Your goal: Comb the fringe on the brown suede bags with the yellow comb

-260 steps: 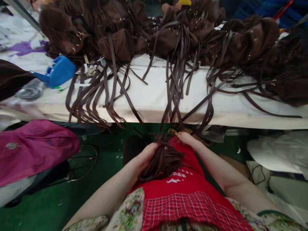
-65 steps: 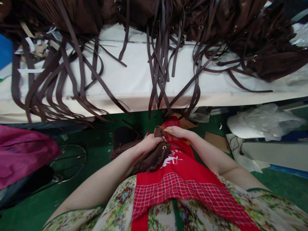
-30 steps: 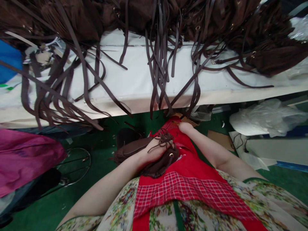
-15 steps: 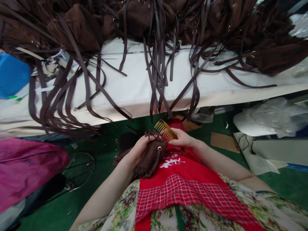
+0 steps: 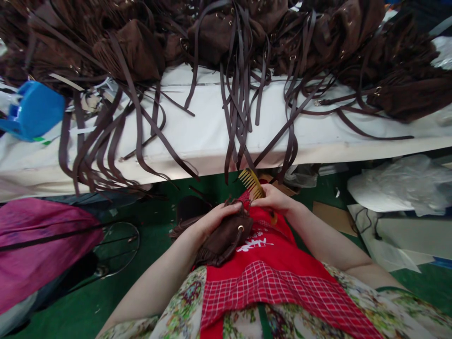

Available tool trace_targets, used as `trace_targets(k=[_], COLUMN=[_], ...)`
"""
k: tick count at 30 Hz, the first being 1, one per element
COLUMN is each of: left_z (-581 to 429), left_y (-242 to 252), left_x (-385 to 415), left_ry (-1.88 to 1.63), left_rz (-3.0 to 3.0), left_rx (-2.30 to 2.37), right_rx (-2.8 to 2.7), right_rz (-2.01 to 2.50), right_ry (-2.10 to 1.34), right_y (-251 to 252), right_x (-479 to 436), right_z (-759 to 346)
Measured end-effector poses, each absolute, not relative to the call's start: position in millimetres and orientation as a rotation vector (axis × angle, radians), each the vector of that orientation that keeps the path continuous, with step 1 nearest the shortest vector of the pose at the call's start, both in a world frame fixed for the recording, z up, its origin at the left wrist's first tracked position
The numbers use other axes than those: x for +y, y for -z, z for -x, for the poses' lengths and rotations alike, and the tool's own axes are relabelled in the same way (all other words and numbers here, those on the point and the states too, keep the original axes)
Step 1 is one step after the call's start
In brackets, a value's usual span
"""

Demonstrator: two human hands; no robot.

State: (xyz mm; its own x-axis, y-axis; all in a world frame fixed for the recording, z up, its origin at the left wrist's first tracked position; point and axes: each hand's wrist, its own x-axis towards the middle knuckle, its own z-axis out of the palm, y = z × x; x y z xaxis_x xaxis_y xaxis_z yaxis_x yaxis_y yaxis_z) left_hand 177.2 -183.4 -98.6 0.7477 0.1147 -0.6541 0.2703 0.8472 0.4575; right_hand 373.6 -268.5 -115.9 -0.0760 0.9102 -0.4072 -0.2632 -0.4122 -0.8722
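Observation:
A small dark brown bag (image 5: 224, 238) with fringe and a metal eyelet rests over my lap, against the red apron (image 5: 268, 249). My left hand (image 5: 221, 216) grips its upper edge, with the fingers partly hidden by the fringe. Just to the right, my right hand (image 5: 273, 200) is closed around a yellow-brown comb (image 5: 251, 182), whose teeth point up and to the left. The comb is apart from the bag's body and close to the loose fringe at its top.
Piled brown bags (image 5: 215, 37) cover the back of the white table (image 5: 208, 122), their straps hanging over its front edge. A blue container (image 5: 42, 110) stands at the left. Below are a pink cloth (image 5: 45, 230), a wire rack (image 5: 122, 249) and plastic wrapping (image 5: 406, 181).
The comb has moved slightly up and to the right, away from the bag's fringe, along with my right hand. The camera view has shifted a little, and my left hand still holds the bag.

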Motion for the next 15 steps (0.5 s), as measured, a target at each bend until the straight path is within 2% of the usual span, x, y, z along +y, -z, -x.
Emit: trace_targets(k=[7,12,15], left_z=[-177,-171,-168], left_y=[97,99,103], left_x=[-183,-179,-176], left_ry=[0.164,0.049,-0.032], left_rz=[-0.884,-0.811,-0.749], left_rx=[0.531,0.645,0.692], right_rx=[-0.998,-1.178,-1.464], right_rz=[1.416,1.690,1.762], right_ry=[-1.493,-1.010,-0.888], right_y=[118,111,98], right_x=[-245,-249,-264], right_z=[-360,-365,-359])
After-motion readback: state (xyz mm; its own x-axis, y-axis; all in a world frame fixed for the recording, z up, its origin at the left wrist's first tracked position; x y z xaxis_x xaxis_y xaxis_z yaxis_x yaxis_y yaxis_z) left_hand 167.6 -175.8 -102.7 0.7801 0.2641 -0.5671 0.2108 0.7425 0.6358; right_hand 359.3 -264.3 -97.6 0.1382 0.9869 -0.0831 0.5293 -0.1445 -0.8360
